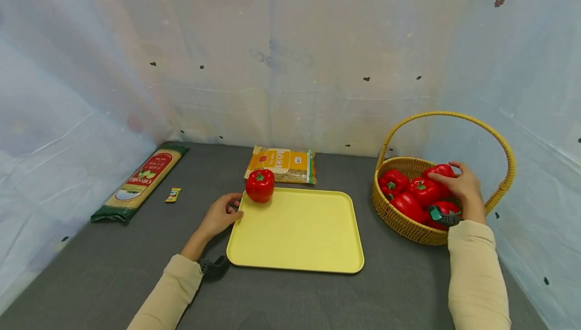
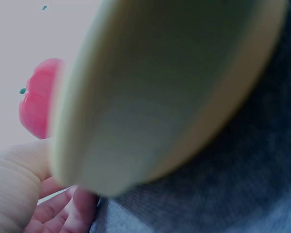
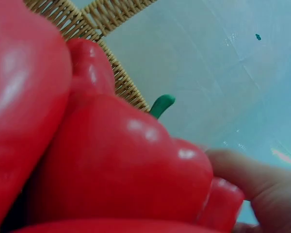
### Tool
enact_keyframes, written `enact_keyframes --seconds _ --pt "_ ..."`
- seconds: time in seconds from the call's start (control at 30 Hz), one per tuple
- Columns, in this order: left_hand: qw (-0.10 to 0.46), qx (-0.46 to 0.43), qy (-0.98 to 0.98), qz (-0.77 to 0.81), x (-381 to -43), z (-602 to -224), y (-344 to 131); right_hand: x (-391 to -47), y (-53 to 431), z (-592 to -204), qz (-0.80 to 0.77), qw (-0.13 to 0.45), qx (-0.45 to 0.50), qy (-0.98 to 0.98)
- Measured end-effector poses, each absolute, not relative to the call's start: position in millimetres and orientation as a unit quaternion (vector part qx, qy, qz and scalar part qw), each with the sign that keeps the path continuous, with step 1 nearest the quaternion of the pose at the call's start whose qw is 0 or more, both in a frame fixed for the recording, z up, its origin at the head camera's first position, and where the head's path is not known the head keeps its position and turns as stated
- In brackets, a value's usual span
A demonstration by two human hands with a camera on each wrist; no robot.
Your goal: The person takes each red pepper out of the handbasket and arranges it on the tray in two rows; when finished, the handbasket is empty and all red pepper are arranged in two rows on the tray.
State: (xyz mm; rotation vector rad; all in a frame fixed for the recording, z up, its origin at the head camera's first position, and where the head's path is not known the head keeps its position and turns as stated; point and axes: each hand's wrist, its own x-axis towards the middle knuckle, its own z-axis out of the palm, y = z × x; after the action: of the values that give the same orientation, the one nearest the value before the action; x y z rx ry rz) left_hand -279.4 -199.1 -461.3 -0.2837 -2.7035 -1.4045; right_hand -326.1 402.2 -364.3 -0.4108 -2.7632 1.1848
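My left hand [image 1: 222, 216] grips the left rim of a yellow tray [image 1: 299, 234], thumb on the near side and fingers curled beneath. A red bell pepper [image 1: 259, 185] with a green stem stands on the tray's far left corner; part of a red bell pepper [image 2: 39, 99] also shows behind the rim in the left wrist view. Over at the right, my right hand [image 1: 460, 186] holds a red bell pepper [image 1: 441, 170] between thumb and fingers, at the back of a wicker basket [image 1: 395, 219]. Several other red bell peppers [image 1: 422, 191] lie in that basket, close below the hand.
The basket's tall arched handle [image 1: 447, 114] rises around the right hand. Behind the tray lies an orange food packet [image 1: 283, 165]. A long green and red packet [image 1: 140, 181] and a small yellow sachet [image 1: 173, 195] lie at left. Plastic sheeting [image 1: 317, 57] hangs behind the table.
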Motion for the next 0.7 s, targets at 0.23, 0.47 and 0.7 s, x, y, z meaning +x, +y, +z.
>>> enact_keyframes --seconds 0.23,0.47,0.7 --pt "0.037 -0.088 -0.883 -0.459 -280 -461 -199 -325 397 -354 0.414 0.105 -0.136 -0.894" --pt "0.034 -0.087 -0.882 -0.462 -279 -460 -199 -325 386 -339 0.470 0.140 -0.146 -0.859" --pt "0.034 -0.086 -0.883 -0.460 -279 -460 -199 -319 368 -327 0.516 0.157 -0.131 -0.832"
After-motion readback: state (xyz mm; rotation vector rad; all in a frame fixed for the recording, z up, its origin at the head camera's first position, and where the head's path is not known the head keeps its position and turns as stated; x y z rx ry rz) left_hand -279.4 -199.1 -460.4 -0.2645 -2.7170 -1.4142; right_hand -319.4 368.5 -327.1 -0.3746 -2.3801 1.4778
